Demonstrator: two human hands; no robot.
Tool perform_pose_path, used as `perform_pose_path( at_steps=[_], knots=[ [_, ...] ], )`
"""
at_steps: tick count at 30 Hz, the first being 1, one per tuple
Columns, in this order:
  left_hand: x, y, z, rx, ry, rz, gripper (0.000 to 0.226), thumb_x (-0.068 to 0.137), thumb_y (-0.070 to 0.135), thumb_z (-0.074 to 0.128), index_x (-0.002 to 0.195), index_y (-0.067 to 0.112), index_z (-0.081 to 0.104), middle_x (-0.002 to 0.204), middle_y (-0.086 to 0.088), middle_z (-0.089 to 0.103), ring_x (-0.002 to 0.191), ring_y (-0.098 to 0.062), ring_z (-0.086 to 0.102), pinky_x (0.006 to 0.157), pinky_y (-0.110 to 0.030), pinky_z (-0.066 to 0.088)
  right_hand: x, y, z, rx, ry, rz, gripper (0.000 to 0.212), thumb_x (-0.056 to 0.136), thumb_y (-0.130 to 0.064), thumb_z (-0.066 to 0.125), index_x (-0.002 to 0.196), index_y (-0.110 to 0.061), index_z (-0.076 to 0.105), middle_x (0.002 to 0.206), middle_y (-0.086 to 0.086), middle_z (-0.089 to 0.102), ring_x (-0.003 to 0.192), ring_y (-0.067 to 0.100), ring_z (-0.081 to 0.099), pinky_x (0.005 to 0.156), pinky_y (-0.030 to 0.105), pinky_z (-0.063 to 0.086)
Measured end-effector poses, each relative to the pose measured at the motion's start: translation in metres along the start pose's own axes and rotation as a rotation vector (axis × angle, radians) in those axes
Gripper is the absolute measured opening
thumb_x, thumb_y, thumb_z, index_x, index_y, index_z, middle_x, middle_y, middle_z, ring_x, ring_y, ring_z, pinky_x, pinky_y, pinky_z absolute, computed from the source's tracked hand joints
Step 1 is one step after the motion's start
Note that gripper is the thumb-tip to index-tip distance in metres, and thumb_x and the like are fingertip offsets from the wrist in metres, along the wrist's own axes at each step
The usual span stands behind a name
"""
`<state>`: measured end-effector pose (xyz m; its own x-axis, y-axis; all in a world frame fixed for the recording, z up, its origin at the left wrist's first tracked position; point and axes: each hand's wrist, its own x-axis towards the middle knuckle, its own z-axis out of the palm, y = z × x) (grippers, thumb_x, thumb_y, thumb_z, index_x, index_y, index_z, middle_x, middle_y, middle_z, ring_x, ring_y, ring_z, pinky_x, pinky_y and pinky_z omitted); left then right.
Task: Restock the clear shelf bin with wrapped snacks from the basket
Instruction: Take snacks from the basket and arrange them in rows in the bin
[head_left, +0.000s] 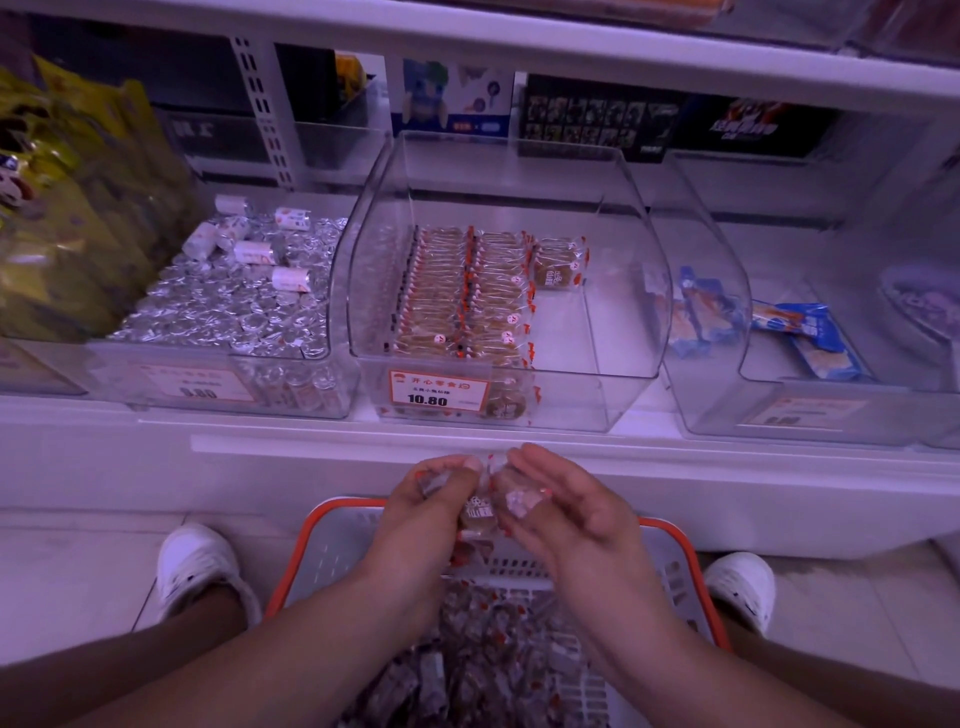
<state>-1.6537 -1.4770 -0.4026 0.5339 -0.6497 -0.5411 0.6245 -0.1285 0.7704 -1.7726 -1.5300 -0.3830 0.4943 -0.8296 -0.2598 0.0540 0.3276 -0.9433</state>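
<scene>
Left bin (291, 384) holds foil-wrapped rolls (244, 306); right bin (727, 410) holds blue packets (810, 338); toy boxes (597, 117) stand behind.

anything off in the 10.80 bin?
One wrapped snack lies flat and alone at the back right of the clear bin, outside the neat upright rows on the left. No spill or damage visible.
</scene>
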Motion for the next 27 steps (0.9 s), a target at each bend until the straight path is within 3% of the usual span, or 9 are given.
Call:
perform_pose_path(
  at_steps=[4, 9, 15, 19, 21, 24, 27],
  knots=[
    [-0.002, 0.008, -0.001, 0.083, -0.017, 0.032, 0.010, 0.088, 0.029, 0.072, 0.095, 0.023, 0.068, 0.095, -0.005, 0.077, 0.070, -0.023, 0.068, 0.057, -0.030, 0.052, 0.008, -0.006, -0.007, 0.072, 0.162, 0.057, 0.025, 0.102, -0.001, 0.044, 0.116, -0.009, 0.063, 0.115, 0.016, 0.069, 0.086, 0.031, 0.075, 0.071, 0.032, 0.062],
    [-0.002, 0.011, -0.003, 0.094, 0.010, 0.018, 0.015, 0.089, 0.025, 0.071, 0.102, 0.018, 0.068, 0.096, -0.007, 0.077, 0.066, -0.024, 0.069, 0.062, -0.032, 0.053, 0.017, -0.017, -0.017, 0.201, 0.193, 0.180, 0.019, 0.098, -0.006, 0.054, 0.106, -0.008, 0.071, 0.100, 0.016, 0.075, 0.072, 0.024, 0.073, 0.051, 0.031, 0.057],
    [-0.014, 0.001, 0.007, -0.004, -0.103, 0.058, 0.030, 0.081, 0.028, 0.073, 0.105, 0.013, 0.065, 0.099, -0.013, 0.076, 0.079, -0.026, 0.072, 0.059, -0.032, 0.057, 0.009, -0.009, -0.004, 0.384, 0.187, 0.268, 0.019, 0.098, -0.006, 0.053, 0.108, 0.005, 0.065, 0.091, 0.017, 0.075, 0.069, 0.023, 0.074, 0.051, 0.029, 0.057],
    [-0.015, -0.001, 0.009, -0.020, -0.086, 0.170, 0.042, 0.070, 0.026, 0.079, 0.107, 0.010, 0.065, 0.098, -0.016, 0.075, 0.079, -0.025, 0.071, 0.071, -0.037, 0.060, 0.005, -0.002, -0.004, -0.151, 0.193, 0.134, 0.017, 0.098, -0.021, 0.059, 0.098, -0.013, 0.074, 0.088, 0.006, 0.076, 0.075, 0.016, 0.072, 0.057, 0.036, 0.059],
    [-0.013, 0.000, 0.008, 0.036, -0.052, 0.283, 0.039, 0.071, 0.026, 0.078, 0.103, 0.010, 0.065, 0.089, -0.010, 0.075, 0.074, -0.018, 0.069, 0.066, -0.029, 0.058, -0.001, 0.001, 0.002, -0.251, 0.155, 0.131, 0.019, 0.097, -0.023, 0.059, 0.092, -0.014, 0.075, 0.081, 0.005, 0.075, 0.071, 0.013, 0.070, 0.054, 0.035, 0.058],
    [-0.010, 0.004, 0.003, 0.199, -0.063, 0.462, 0.035, 0.077, 0.029, 0.074, 0.104, 0.010, 0.063, 0.081, -0.001, 0.075, 0.069, -0.007, 0.067, 0.061, -0.017, 0.052, -0.009, 0.001, 0.009, -0.071, 0.054, 0.198, 0.024, 0.096, -0.015, 0.059, 0.081, -0.007, 0.075, 0.074, 0.009, 0.073, 0.069, 0.020, 0.071, 0.054, 0.033, 0.057],
    [-0.009, 0.004, -0.002, 0.303, -0.127, 0.532, 0.042, 0.071, 0.035, 0.078, 0.104, 0.014, 0.062, 0.080, -0.001, 0.072, 0.068, -0.007, 0.063, 0.061, -0.016, 0.051, -0.008, -0.005, 0.010, 0.089, -0.027, 0.266, 0.025, 0.095, -0.011, 0.059, 0.078, -0.007, 0.076, 0.080, 0.014, 0.071, 0.070, 0.022, 0.069, 0.068, 0.036, 0.059]
  ],
)
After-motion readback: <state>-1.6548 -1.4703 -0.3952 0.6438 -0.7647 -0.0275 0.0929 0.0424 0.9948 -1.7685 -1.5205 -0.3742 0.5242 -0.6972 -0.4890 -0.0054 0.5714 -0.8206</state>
